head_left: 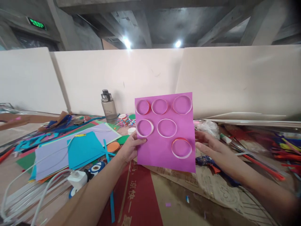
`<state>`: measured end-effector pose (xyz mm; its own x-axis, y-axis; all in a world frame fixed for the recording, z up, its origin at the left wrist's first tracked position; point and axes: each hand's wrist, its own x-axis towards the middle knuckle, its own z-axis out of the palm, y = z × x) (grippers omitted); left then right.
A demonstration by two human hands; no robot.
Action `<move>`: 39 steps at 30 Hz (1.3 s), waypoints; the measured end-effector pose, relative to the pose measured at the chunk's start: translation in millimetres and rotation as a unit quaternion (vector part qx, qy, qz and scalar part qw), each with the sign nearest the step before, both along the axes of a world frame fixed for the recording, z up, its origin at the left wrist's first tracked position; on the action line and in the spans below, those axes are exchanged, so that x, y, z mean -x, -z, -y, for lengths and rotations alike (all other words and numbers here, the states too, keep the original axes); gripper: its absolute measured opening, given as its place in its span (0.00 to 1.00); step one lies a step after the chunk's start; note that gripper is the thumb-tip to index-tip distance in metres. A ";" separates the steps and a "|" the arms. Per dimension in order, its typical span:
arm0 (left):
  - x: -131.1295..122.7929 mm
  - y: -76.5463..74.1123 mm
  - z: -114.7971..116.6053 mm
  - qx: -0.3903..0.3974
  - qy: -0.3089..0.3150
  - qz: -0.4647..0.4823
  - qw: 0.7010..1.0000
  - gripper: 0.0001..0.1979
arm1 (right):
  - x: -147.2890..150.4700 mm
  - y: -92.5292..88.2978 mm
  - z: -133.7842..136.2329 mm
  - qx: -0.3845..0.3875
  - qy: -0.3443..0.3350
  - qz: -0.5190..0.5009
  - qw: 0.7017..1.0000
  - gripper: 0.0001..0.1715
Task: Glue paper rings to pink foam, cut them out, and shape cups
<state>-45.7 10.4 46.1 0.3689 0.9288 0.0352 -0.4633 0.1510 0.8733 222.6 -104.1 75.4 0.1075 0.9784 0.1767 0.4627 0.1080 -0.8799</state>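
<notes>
A purple square sheet (155, 153) is held upright in front of me, facing the camera. Several paper-strip rings stand out from its face, white along the rims with some red on their sides; one ring (181, 148) sits at the lower right, the others in two rows above. My left hand (131, 146) grips the sheet's left edge, thumb on the front and fingers behind. At the right edge my right hand (209, 144) steadies the sheet between thumb and fingers; its fingertips are partly hidden behind the edge.
On the left lie coloured paper sheets (53, 153), a white plug (76, 179) with cables, and orange discs (113, 147). A water bottle (108, 106) stands behind. Red strips (263, 166) and a crumpled plastic bag (208, 128) are on the right. Cardboard (174, 191) covers the table.
</notes>
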 end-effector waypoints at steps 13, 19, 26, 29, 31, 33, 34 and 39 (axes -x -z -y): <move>6.4 -5.3 2.4 -0.016 0.131 0.063 0.989 0.23 | 18.9 12.5 -4.2 0.007 -0.039 -0.185 0.982 0.21; 5.7 -5.7 -3.5 -0.007 0.132 0.079 0.988 0.22 | 20.1 15.5 10.1 0.023 -0.013 -0.179 0.983 0.23; 4.3 -1.0 -4.7 -0.005 0.101 0.080 0.992 0.14 | 32.7 36.5 7.0 0.000 0.024 -0.224 0.974 0.23; 3.7 -2.6 -3.7 -0.004 0.087 0.085 0.993 0.12 | 31.1 39.5 10.4 0.008 0.006 -0.212 0.977 0.21; 3.3 -3.2 -4.4 0.004 0.067 0.085 0.994 0.10 | 29.4 42.1 12.7 0.018 -0.004 -0.208 0.978 0.22; 3.3 -3.2 -5.3 0.013 0.050 0.082 0.995 0.09 | 28.2 45.7 13.8 0.035 -0.015 -0.206 0.978 0.22; 3.5 -3.1 -5.6 0.016 0.048 0.080 0.996 0.09 | 28.0 47.5 13.9 0.039 -0.017 -0.204 0.978 0.22; 4.0 -3.1 -3.3 0.022 0.087 0.076 0.993 0.10 | 28.0 50.3 14.0 0.003 0.028 -0.204 0.979 0.19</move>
